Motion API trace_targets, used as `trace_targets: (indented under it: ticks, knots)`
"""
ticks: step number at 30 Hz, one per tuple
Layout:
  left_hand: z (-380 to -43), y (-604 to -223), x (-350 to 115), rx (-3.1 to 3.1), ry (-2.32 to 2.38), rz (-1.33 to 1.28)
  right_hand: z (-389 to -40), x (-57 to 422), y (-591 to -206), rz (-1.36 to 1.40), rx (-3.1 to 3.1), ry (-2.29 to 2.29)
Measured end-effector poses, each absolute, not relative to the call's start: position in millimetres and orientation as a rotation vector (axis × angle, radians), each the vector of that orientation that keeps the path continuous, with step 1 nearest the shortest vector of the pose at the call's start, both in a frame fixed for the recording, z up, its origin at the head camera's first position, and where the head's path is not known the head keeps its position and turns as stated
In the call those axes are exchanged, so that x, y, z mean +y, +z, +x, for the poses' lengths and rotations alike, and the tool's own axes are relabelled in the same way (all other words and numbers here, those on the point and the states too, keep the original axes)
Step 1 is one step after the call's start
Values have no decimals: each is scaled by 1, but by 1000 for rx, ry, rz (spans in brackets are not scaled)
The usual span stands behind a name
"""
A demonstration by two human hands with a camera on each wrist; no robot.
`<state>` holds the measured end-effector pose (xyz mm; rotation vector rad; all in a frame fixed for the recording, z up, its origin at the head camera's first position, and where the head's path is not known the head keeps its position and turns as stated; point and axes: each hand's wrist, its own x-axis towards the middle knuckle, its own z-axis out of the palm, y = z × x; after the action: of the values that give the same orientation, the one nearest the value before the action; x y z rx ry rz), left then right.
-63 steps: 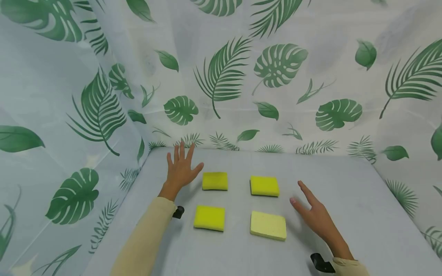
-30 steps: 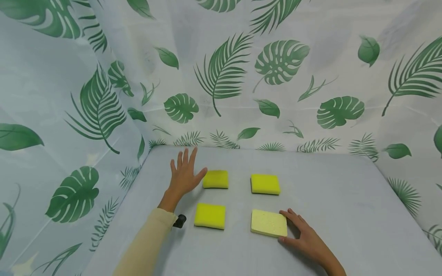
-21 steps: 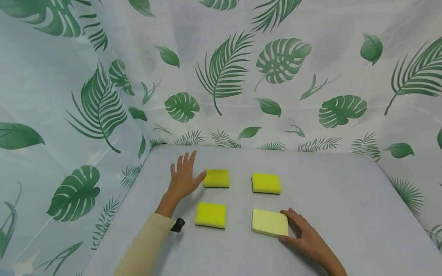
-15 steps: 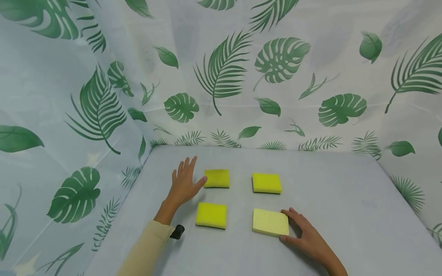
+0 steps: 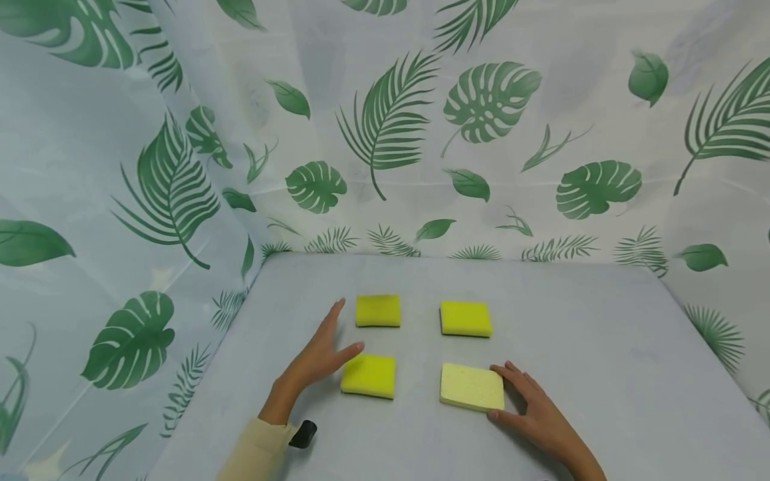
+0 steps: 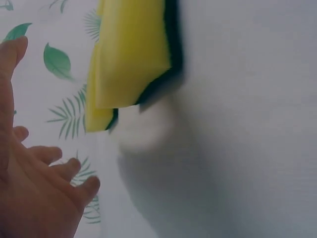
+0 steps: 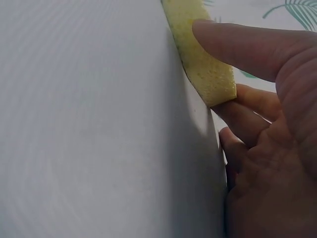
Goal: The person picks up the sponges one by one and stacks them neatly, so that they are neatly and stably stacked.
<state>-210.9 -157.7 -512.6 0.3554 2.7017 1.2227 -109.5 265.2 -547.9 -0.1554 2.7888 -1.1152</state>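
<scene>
My right hand (image 5: 538, 417) pinches the right end of a pale yellow sponge (image 5: 472, 386) at the near right, thumb on the near side and fingers on the far side. That sponge (image 7: 210, 74) lies on the table in the right wrist view too. With fingers extended and thumb apart, my left hand (image 5: 315, 357) hovers beside the near-left bright yellow sponge (image 5: 369, 377); its thumb tip overlaps that sponge's upper left corner in the head view. The left wrist view has a gap between the left hand (image 6: 39, 198) and a yellow sponge (image 6: 131, 59) with a dark green scouring layer.
Two more bright yellow sponges lie farther back, one at far left (image 5: 377, 311) and one at far right (image 5: 466, 318). The table (image 5: 589, 321) has a pale cover. Leaf-patterned curtains (image 5: 385, 227) rise behind it and along both sides.
My right hand has come left to the pale sponge and taken its right end. My left hand has drawn back toward me, from beside the far-left sponge to the near-left one.
</scene>
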Motion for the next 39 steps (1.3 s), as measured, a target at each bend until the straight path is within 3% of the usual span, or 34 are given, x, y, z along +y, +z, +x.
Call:
trace_targets:
  ticks: [18, 39]
  knots:
    - [-189, -546, -166, 2525, 1143, 420, -112, 265, -548, -95, 2742, -1103]
    - [-181, -552, -173, 2519, 1156, 442, -108, 263, -547, -107, 2769, -1135]
